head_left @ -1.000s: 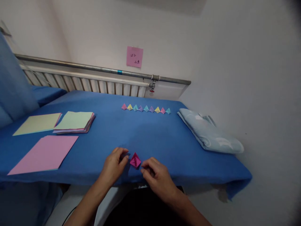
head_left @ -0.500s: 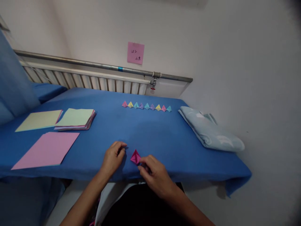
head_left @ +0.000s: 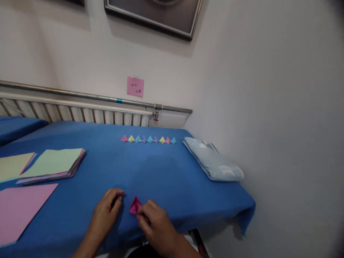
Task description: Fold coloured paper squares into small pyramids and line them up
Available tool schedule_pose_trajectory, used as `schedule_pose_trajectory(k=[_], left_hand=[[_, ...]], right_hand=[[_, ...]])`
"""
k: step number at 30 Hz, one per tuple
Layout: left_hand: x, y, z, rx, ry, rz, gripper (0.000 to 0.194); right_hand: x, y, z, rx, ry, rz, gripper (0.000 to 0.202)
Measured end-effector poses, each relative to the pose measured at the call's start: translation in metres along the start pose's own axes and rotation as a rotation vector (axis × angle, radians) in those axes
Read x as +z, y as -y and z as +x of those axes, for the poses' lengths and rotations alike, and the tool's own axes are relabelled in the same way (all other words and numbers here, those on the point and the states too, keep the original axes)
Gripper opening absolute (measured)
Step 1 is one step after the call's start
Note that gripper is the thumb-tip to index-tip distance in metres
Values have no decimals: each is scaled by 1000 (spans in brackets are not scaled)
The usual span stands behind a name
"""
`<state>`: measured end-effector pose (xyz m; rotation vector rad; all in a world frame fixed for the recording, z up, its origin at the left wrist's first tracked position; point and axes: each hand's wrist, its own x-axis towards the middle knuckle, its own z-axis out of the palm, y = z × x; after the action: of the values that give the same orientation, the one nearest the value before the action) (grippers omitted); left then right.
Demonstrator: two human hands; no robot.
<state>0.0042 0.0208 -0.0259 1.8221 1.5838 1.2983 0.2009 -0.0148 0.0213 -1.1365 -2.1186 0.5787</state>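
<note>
A magenta origami piece (head_left: 135,205), folded into a small pointed shape, is on the blue cloth near the front edge. My right hand (head_left: 156,219) pinches its lower right corner between thumb and forefinger. To the left of the piece, my left hand (head_left: 106,211) rests on the cloth, fingers loosely bent and thumb apart, holding nothing. Farther back lies a row of several small folded paper pieces (head_left: 149,139) in pink, yellow, teal and purple.
At left are a stack of pale green paper (head_left: 55,162), yellow sheets (head_left: 14,165) and pink sheets (head_left: 25,211). A folded light-blue blanket (head_left: 213,161) lies at right on the blue-covered table (head_left: 107,157). Behind stand a radiator (head_left: 88,113) and a pipe (head_left: 72,94) along the wall.
The camera view has tilted up and turned right, so things appear lower and farther left, and a framed picture now shows above. My right hand has edged closer over the origami piece.
</note>
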Motion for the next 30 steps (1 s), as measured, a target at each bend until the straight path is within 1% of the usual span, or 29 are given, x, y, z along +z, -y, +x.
schedule_pose_trajectory(k=[4,11,15,17,20,24,27,30], left_hand=[[0,-1,0,5,-4,-2,19],[1,-9,-1,30,-22,14,19],[-1,-15,3,-9,-7,18,20],[-3,-19,7,-67,40,33,22],[-8,-25,16,-141,146,70,23],[-10,-30,30,-170,248,131,24],[-2,-35,45,-139,331,165,24],[17,-45,65,-87,447,179,24]], right_hand=[[-1,-3,-1,-20,-25,20,15],[-9,-13,-5,-46,-77,36,18],[-16,-19,-4,-48,-121,54,16],[-20,-24,-1,-47,-161,69,14],[-26,-34,9,-33,-219,102,14],[-36,-48,25,-4,-257,118,13],[-46,-60,35,10,-273,105,14],[-59,-77,42,34,-294,75,14]])
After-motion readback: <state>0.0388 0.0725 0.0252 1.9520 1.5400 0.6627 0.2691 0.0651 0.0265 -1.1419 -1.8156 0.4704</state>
